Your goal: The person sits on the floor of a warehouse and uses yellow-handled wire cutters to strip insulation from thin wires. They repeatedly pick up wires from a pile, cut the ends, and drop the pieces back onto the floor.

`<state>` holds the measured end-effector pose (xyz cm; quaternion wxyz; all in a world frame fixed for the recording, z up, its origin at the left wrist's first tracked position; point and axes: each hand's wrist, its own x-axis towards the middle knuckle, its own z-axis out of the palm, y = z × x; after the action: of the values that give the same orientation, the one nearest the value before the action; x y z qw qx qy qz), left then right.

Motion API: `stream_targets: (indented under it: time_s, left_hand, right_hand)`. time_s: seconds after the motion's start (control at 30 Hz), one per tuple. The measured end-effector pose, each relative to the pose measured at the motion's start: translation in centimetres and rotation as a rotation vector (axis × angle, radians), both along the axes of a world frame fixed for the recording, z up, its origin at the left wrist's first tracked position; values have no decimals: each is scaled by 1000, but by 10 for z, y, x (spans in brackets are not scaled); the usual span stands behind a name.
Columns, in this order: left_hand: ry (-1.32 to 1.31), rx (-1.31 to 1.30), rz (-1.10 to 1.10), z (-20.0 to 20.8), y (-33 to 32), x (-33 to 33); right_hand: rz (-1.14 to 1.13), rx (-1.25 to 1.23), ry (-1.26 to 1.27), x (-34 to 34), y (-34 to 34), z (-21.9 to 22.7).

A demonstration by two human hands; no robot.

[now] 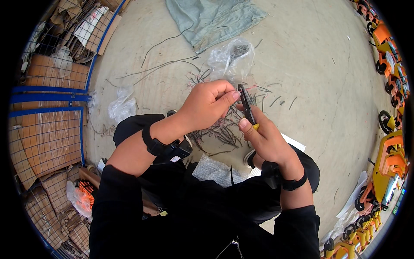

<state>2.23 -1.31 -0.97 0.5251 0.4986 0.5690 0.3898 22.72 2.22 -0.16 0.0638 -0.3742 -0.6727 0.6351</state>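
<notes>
My right hand (269,136) is wrapped round a hand tool with a dark, plier-like head (245,101) and a bit of yellow handle showing by the thumb. The tool's head points up and away from me. Just left of its jaws, my left hand (210,103) is closed in a pinch, thumb against fingers. Whatever is between those fingertips is too small to make out. Below both hands, a heap of short cut wires (224,131), mostly dark with some red, lies on the floor. Beyond them sits a clear plastic bag (230,60) with dark bits inside.
Bubble wrap (215,170) lies between my legs. A grey-green cloth (211,21) is spread at the far side, with long dark cables (161,64) beside it. Blue mesh cages (51,110) holding cardboard stand at left. Orange and yellow small-wheeled bikes (388,159) line the right.
</notes>
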Motion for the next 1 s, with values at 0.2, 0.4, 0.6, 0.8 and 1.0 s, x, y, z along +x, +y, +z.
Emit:
stream_targets:
  time_s: [0.2,0.4,0.6,0.8,1.0]
  left_hand:
    - [-48,46,2,-11,0,1]
    - [-56,16,-40,-17,3,-5]
    - [-309,-60,-58,4,3,-6]
    - [-468,-58,-102,11,0,-9]
    - [-476,-69,-46,10,1,-9]
  right_hand:
    - [-52,223,-69,0,-2,-7]
    - [-71,499,-119,-1,-3,-13]
    - [-6,142,21,3,0,7]
    - [-37,-452,216,9,1,19]
    - [-98,-479,286,5,3,17]
